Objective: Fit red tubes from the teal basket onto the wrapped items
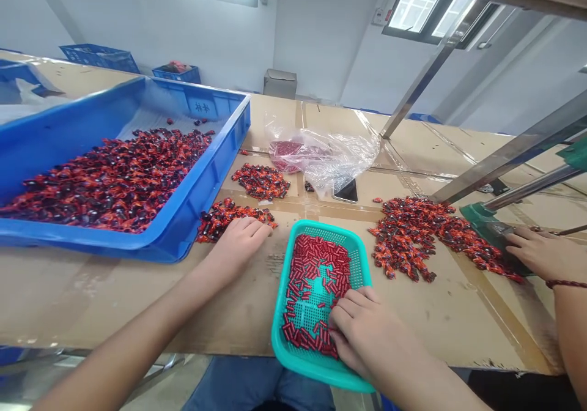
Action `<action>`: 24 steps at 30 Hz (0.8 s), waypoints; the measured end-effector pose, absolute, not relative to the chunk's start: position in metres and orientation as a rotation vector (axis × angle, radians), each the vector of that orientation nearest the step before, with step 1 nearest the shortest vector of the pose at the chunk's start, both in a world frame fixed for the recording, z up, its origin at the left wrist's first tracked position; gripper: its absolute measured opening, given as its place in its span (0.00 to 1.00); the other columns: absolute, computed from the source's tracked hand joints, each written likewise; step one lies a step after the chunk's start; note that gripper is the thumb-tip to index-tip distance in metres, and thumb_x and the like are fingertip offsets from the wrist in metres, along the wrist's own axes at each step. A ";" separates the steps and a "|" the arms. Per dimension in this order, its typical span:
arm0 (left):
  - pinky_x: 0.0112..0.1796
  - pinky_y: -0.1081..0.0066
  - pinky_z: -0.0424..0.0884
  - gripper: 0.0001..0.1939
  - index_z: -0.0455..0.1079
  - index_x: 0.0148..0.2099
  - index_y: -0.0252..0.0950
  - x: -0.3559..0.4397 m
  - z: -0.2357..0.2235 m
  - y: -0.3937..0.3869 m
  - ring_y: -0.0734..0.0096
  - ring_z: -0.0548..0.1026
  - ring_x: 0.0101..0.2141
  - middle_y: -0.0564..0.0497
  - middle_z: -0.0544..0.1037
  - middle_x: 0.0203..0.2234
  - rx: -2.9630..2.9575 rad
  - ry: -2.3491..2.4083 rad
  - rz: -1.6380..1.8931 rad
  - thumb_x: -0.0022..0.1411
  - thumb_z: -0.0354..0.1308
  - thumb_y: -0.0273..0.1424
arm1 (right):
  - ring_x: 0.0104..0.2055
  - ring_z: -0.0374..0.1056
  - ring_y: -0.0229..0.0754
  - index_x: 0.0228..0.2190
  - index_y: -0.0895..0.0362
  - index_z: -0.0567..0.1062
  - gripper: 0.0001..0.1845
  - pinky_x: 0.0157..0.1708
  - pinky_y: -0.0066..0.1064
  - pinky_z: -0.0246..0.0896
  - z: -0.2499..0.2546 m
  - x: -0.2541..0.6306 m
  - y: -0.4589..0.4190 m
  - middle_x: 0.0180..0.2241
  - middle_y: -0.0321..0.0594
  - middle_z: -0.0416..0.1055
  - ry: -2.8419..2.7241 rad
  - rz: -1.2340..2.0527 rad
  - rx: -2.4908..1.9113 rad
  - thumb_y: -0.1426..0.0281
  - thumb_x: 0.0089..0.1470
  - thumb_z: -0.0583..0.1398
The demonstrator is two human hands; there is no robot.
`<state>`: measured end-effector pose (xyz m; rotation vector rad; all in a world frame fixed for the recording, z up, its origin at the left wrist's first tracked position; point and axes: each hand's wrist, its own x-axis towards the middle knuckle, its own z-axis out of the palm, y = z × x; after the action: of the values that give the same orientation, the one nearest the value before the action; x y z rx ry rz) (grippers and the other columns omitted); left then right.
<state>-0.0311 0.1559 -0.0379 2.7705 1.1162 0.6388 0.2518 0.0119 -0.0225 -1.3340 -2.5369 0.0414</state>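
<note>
My left hand (243,240) rests at the near right edge of a small pile of glossy red-and-black pieces (217,218). Its fingers are curled downward, and whatever they pinch is hidden beneath them. Inside the right side of a green plastic basket (277,313) is my right hand (360,322), fingers bent together among small dark-red cylinders (321,255). Its fingertips are partly covered by the hand itself, so I cannot see what they grip. The basket overhangs the table's front edge, its mesh floor showing through in the middle.
A large blue tray (183,240) of red-and-black pieces stands left. More piles (261,181) (406,236) lie behind and right. Beyond the basket are a clear plastic bag (339,154) and a phone (346,191). Another person's hand (545,252) touches a green hand-press (495,227) at right.
</note>
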 end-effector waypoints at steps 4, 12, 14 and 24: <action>0.39 0.65 0.75 0.04 0.69 0.42 0.39 -0.034 -0.032 0.139 0.64 0.78 0.37 0.50 0.79 0.36 2.550 1.079 0.927 0.73 0.54 0.27 | 0.33 0.74 0.40 0.34 0.54 0.74 0.06 0.35 0.32 0.66 -0.008 0.251 0.008 0.31 0.33 0.77 -2.380 0.348 -1.322 0.77 0.60 0.62; 0.35 0.73 0.83 0.14 0.63 0.44 0.43 -0.016 -0.006 0.060 0.71 0.83 0.33 0.54 0.80 0.33 2.085 0.857 1.311 0.71 0.61 0.44 | 0.34 0.76 0.39 0.37 0.52 0.77 0.02 0.33 0.27 0.72 0.023 0.221 0.005 0.33 0.35 0.79 -1.767 0.981 -1.141 0.70 0.64 0.64; 0.36 0.75 0.83 0.11 0.65 0.45 0.43 -0.013 0.000 0.045 0.72 0.84 0.34 0.54 0.81 0.35 2.003 0.784 1.336 0.70 0.64 0.39 | 0.33 0.75 0.39 0.37 0.52 0.77 0.04 0.32 0.27 0.71 0.030 0.213 0.005 0.33 0.36 0.79 -1.820 0.918 -1.095 0.70 0.66 0.62; 0.45 0.65 0.81 0.13 0.70 0.55 0.42 -0.025 0.016 0.026 0.66 0.84 0.44 0.48 0.86 0.42 2.437 0.614 1.079 0.76 0.52 0.23 | 0.32 0.71 0.40 0.35 0.54 0.72 0.07 0.30 0.28 0.66 0.034 0.206 -0.001 0.31 0.38 0.78 -2.130 0.493 -1.100 0.70 0.69 0.59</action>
<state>-0.0246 0.0263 0.0164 2.4372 0.6145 1.0791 0.2057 -0.0008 0.0338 -1.0999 -2.1304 0.4926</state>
